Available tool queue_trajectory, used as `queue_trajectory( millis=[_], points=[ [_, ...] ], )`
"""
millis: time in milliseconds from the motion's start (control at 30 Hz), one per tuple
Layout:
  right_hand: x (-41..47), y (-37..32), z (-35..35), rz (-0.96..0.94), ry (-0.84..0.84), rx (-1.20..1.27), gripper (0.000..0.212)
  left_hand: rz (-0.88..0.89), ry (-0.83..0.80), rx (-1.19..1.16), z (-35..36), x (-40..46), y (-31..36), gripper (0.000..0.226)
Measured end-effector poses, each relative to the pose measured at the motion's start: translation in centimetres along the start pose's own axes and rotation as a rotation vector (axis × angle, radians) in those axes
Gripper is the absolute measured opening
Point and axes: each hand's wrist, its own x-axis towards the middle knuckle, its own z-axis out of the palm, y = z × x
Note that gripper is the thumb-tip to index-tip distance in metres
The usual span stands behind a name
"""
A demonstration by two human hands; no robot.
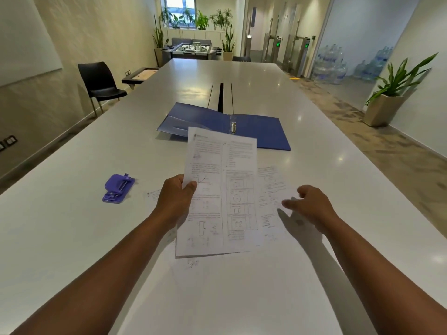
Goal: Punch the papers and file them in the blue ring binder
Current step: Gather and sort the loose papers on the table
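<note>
White and glossy, a long table (72, 238) runs down the middle of an office room toward a window lined with potted plants (200, 20). A black chair (100, 81) stands by the left wall, a foosball table (191, 50) sits beyond the far end, and stacked water bottles (331, 66) show behind glass on the right.

An open blue ring binder (254, 129) lies flat on the table straight ahead, its metal rings (233, 127) at the spine. A purple hole punch (118, 187) rests on the table to the left, well apart from the binder.

The left hand (175, 201) holds a printed sheet (217, 189) lifted off the table, thumb on top and fingers curled underneath, pinching its left edge. The sheet's top corner overlaps the binder's near edge in the view. More printed papers (271, 187) lie flat on the table beneath and to the right of the lifted sheet, and one edge peeks out just left of the left wrist.

The right hand (312, 206) hovers over those flat papers, fingers loosely spread and pointing left, holding nothing. Whether the fingertips touch the paper cannot be told.
</note>
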Motion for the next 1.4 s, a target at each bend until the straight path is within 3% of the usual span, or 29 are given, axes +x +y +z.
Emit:
queue_trajectory(
  millis=[200,300,367,500,733,933,1200,1400],
  points=[
    [3.4,4.5,1.6,0.122,-0.079,-0.587,0.115,-0.105,0.0,-0.01,0.2,0.1,-1.3,0.029],
    [4.0,4.9,1.9,0.104,-0.106,-0.641,0.113,-0.158,-0.022,-0.052,0.3,0.1,-2.0,0.032],
    [3.3,3.7,1.3,0.072,-0.12,-0.636,0.1,-0.186,-0.025,-0.072,0.5,0.1,-2.4,0.033],
    [1.1,1.2,0.4,0.059,-0.083,-0.574,0.071,-0.212,-0.033,-0.042,0.8,0.0,-2.8,0.032],
    [1.3,1.5,0.3,0.145,-0.075,-0.274,0.077,-0.226,-0.037,0.015,0.9,0.1,-2.9,0.03],
    [1.5,2.2,-0.3,0.14,-0.065,0.014,0.026,-0.248,-0.022,-0.006,0.8,0.2,-2.8,0.03],
    [2.0,2.7,-2.4,0.23,-0.105,0.277,0.014,-0.268,-0.023,-0.02,0.6,0.6,-3.1,0.033],
    [2.3,2.8,-4.1,0.215,-0.011,0.333,0.013,-0.26,-0.009,-0.019,-0.3,1.2,-2.5,0.034]
  ],
)
